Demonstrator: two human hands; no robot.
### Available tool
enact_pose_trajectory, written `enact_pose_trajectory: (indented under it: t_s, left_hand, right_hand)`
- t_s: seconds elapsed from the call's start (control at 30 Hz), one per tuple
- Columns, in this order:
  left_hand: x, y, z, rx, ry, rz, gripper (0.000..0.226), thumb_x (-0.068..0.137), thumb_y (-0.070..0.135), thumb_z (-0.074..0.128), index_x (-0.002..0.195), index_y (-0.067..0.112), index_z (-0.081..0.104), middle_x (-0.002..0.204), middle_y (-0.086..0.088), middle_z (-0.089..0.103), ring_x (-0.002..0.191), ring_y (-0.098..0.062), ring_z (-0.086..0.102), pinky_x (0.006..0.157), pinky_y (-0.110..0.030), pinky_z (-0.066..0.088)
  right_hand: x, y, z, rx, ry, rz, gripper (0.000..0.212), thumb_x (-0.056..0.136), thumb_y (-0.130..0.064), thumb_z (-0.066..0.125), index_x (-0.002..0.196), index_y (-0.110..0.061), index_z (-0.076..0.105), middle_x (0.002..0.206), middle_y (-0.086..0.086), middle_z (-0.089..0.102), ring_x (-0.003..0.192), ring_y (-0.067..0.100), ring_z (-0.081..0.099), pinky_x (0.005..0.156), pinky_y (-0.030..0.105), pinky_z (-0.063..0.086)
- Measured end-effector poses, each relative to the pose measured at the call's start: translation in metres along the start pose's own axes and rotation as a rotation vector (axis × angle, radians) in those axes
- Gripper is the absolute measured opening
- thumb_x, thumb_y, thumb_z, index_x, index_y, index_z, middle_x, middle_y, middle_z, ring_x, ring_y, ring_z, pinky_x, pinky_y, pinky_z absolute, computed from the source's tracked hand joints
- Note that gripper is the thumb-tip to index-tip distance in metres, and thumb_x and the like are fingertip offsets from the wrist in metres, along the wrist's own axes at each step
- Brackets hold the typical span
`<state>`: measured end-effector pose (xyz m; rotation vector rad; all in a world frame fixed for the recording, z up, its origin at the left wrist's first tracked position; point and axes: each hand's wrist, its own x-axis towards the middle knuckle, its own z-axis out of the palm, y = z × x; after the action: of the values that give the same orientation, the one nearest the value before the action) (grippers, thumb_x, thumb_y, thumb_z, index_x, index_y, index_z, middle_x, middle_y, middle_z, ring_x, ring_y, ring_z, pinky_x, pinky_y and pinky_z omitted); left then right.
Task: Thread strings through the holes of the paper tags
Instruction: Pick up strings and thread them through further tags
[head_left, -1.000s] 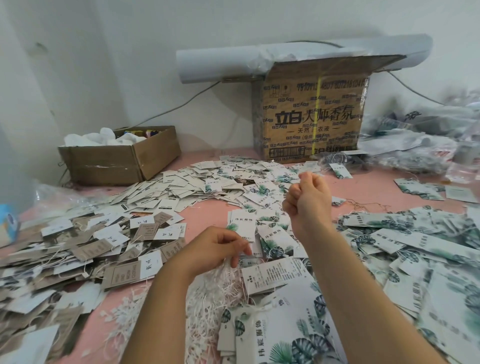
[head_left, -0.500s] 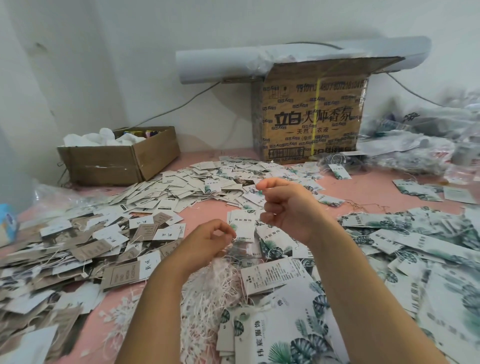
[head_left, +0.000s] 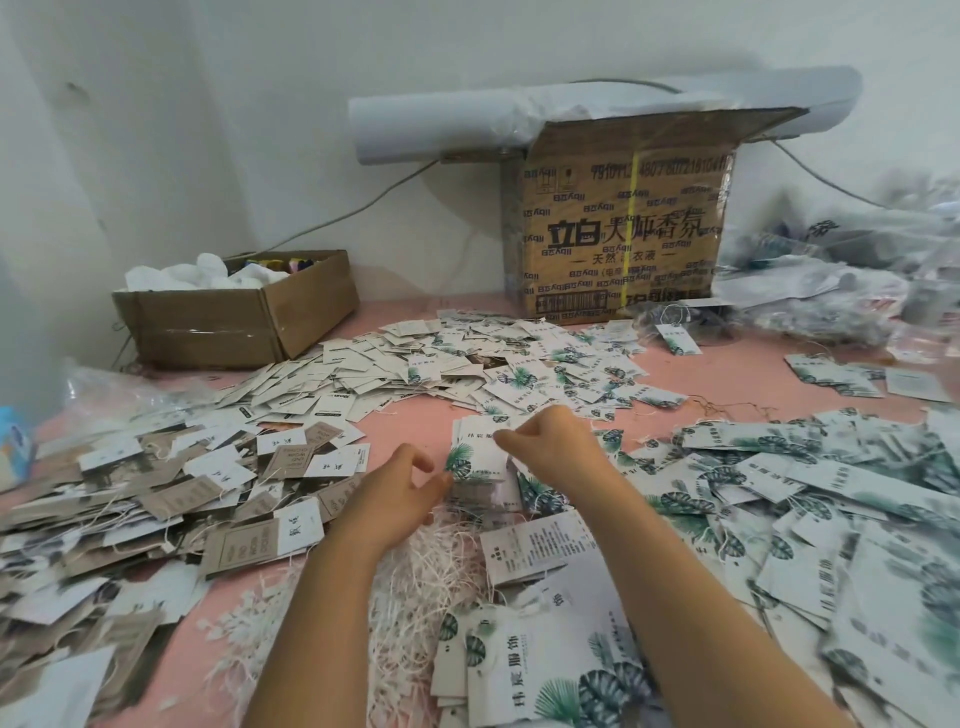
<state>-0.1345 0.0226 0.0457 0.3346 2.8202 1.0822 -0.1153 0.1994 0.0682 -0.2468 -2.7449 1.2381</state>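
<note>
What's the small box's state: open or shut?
Open. The small box has no lid or flaps over its top, and white stuff shows piled inside.

We count two hands, the left hand (head_left: 400, 483) and the right hand (head_left: 556, 447). Beyond them stand two cardboard boxes: a low open box (head_left: 228, 327) past the left hand and a tall printed box (head_left: 618, 228) past the right, with one paper roll (head_left: 441, 124) above it. Paper tags (head_left: 519, 374) and strings (head_left: 431, 566) around both hands are too many to count.
</note>
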Motion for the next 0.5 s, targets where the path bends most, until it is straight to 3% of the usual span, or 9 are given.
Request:
enact_pose_trajectory:
  t_s: [0.07, 0.2, 0.3, 0.4, 0.5]
  left_hand:
    - [0.002, -0.002, 0.004, 0.033, 0.038, 0.047, 0.028, 0.095, 0.039, 0.049, 0.12, 0.027, 0.045, 0.087, 0.004, 0.058, 0.074, -0.009, 0.055, 0.062, -0.027, 0.04]
    - [0.003, 0.0, 0.01, -0.005, -0.107, 0.129, 0.052, 0.094, 0.028, 0.053, 0.139, 0.043, 0.033, 0.121, 0.003, 0.038, 0.082, 0.001, 0.043, 0.063, -0.012, 0.034]
    - [0.002, -0.001, 0.012, -0.003, -0.181, 0.164, 0.06, 0.093, 0.021, 0.057, 0.14, 0.047, 0.031, 0.119, 0.01, 0.023, 0.095, -0.001, 0.039, 0.071, -0.011, 0.034]
    - [0.004, -0.002, 0.01, 0.012, -0.166, 0.189, 0.058, 0.092, 0.021, 0.058, 0.14, 0.043, 0.035, 0.119, 0.011, 0.023, 0.103, -0.002, 0.036, 0.085, -0.013, 0.03]
    - [0.005, -0.003, 0.007, 0.029, -0.151, 0.212, 0.055, 0.091, 0.022, 0.06, 0.138, 0.041, 0.039, 0.121, 0.01, 0.026, 0.111, -0.004, 0.033, 0.095, -0.019, 0.026]
  right_hand:
    - [0.003, 0.002, 0.01, -0.159, 0.026, 0.025, 0.048, 0.09, -0.043, 0.056, 0.057, -0.014, 0.034, 0.049, -0.003, 0.032, 0.043, 0.014, 0.03, 0.048, 0.024, 0.025]
    - [0.004, 0.006, 0.021, -0.34, 0.033, 0.027, 0.054, 0.089, -0.058, 0.046, 0.068, -0.008, 0.041, 0.062, -0.001, 0.046, 0.057, 0.016, 0.048, 0.049, 0.027, 0.034]
    - [0.005, 0.008, 0.026, -0.352, 0.0, 0.04, 0.051, 0.087, -0.061, 0.046, 0.08, -0.01, 0.046, 0.068, 0.0, 0.049, 0.073, 0.022, 0.055, 0.056, 0.029, 0.039]
    - [0.006, 0.009, 0.028, -0.278, -0.003, 0.055, 0.045, 0.085, -0.055, 0.055, 0.09, -0.01, 0.05, 0.081, 0.003, 0.057, 0.081, 0.024, 0.057, 0.056, 0.029, 0.039]
    - [0.008, 0.01, 0.026, -0.085, 0.035, 0.063, 0.049, 0.083, -0.04, 0.066, 0.115, -0.005, 0.052, 0.108, 0.009, 0.06, 0.098, 0.025, 0.057, 0.075, 0.034, 0.046]
